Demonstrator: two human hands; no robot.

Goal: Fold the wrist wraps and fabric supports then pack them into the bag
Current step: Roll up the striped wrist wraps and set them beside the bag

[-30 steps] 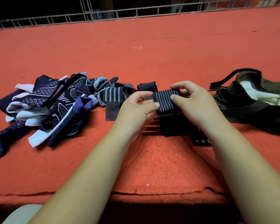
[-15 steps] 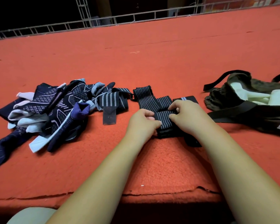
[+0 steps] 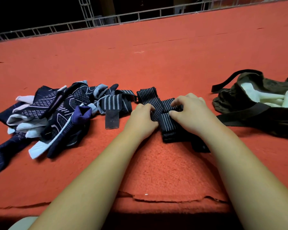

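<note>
While both my left hand (image 3: 142, 117) and right hand (image 3: 192, 112) pinch the wrap (image 3: 167, 121), fingers curled closed on it, its folded length runs toward me; the bag (image 3: 256, 113) lies right, nearer my right hand.

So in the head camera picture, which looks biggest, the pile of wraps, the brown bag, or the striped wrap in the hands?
1. Pile of wraps: looks biggest.
2. Brown bag: smaller, but cut off at the picture's right edge, so unsure.
3. Striped wrap: smallest, partly hidden under both hands.
</note>
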